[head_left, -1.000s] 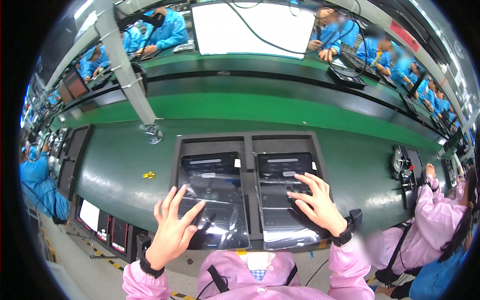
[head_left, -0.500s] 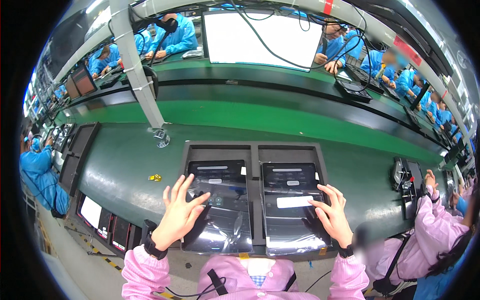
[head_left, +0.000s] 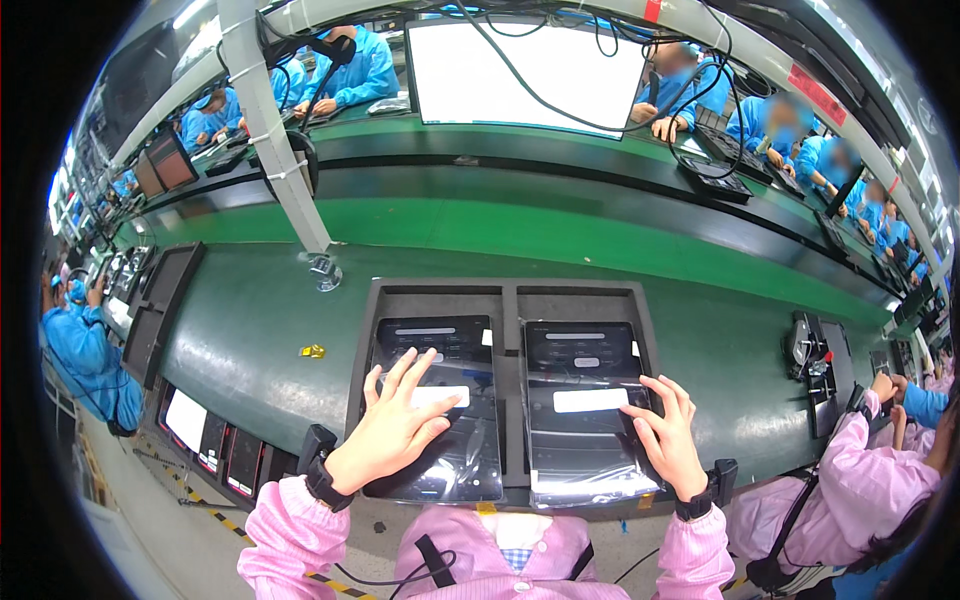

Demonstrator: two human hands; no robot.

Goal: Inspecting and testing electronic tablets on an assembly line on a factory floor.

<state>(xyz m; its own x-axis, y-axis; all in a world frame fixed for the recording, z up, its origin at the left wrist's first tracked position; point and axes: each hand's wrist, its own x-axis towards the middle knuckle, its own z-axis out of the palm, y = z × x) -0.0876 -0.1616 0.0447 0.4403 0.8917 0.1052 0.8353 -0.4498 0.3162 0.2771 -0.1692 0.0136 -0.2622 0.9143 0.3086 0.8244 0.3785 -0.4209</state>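
Note:
Two dark tablets with lit screens lie side by side in a grey two-compartment foam tray (head_left: 511, 300). Over the left tablet (head_left: 440, 465) is my left hand (head_left: 395, 430), its fingers spread; the thumb is by a white pop-up box on the screen. My right hand (head_left: 667, 440) is open at the right edge of the right tablet (head_left: 580, 440), its thumb near the end of a similar white box. Clear film covers both tablets, wrinkled along the near edge. Neither hand grips anything. Whether the fingertips touch the glass I cannot tell.
A small yellow piece (head_left: 312, 351) lies on the green bench (head_left: 250, 330) left of the tray. A grey post (head_left: 290, 190) rises behind it. Dark trays (head_left: 165, 300) stand far left; a black fixture (head_left: 818, 360) stands right, near a co-worker in pink (head_left: 870, 455).
My left hand has moved right over the left tablet, and a white box now shows on that screen. My right hand has barely moved.

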